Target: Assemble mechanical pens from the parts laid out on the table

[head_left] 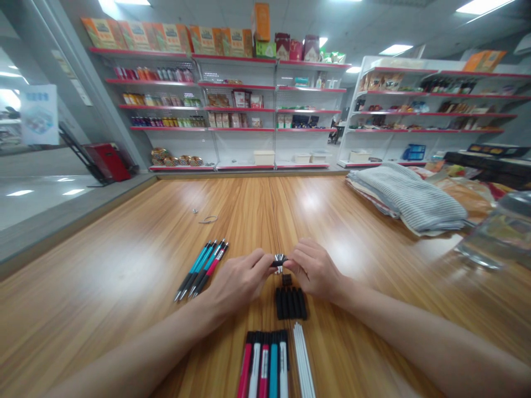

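My left hand (244,279) and my right hand (313,271) meet over the table, fingertips pinched on the two ends of a short black pen grip (279,263). Just beyond it lie several silver cone-shaped pen tips (280,257), partly hidden. Small black parts (286,279) sit just below the fingers, followed by a row of black tubular grips (291,304). Nearer to me are pen barrels (264,365) in red, white and teal, with thin white refills (304,362) beside them. Left of my left hand, several whole pens (202,270) lie side by side, teal or red with black grips.
A thin wire loop (209,219) and a tiny metal piece (194,210) lie farther back. At right are folded striped cloths (410,193) and a clear container (500,232). Stocked shelves (236,110) stand beyond the wooden table (124,249).
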`<action>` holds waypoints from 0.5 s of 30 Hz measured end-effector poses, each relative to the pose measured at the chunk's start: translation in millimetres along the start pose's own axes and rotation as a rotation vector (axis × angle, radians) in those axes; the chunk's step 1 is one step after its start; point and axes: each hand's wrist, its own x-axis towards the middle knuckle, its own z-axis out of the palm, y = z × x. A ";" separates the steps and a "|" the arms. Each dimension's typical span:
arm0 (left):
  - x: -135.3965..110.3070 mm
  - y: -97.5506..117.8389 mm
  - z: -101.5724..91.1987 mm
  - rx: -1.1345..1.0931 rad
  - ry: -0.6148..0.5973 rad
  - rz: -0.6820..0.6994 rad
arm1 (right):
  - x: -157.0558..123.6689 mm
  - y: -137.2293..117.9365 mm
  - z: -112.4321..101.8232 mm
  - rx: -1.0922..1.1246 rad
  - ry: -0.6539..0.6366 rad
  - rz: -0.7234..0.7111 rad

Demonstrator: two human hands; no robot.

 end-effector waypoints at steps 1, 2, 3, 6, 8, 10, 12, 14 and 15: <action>0.5 0.9 -0.7 0.002 0.001 0.009 | 0.2 -0.2 0.7 -0.003 -0.002 -0.007; 0.9 1.9 -1.3 0.005 0.001 0.014 | 0.4 -0.6 1.3 -0.006 -0.003 -0.014; 1.1 2.7 -1.7 0.010 0.003 0.016 | 0.7 -1.1 1.9 -0.008 -0.006 -0.019; 1.4 4.2 -1.4 0.039 0.000 0.027 | 1.2 -3.3 2.4 -0.012 -0.011 -0.028; 1.6 4.3 0.2 0.068 -0.014 0.032 | 1.1 -4.9 1.7 -0.013 -0.009 -0.028; 1.8 4.2 2.1 0.092 -0.033 0.033 | 0.8 -5.9 0.4 -0.017 -0.012 -0.028; 1.8 4.3 3.1 0.098 -0.047 0.034 | 0.5 -6.2 -0.8 -0.026 -0.017 -0.027; 1.9 4.8 2.6 0.068 -0.043 0.033 | 0.2 -5.6 -1.4 -0.040 -0.018 -0.024; 2.2 5.2 1.8 0.044 -0.043 0.030 | 0.1 -5.1 -1.5 -0.047 -0.016 -0.021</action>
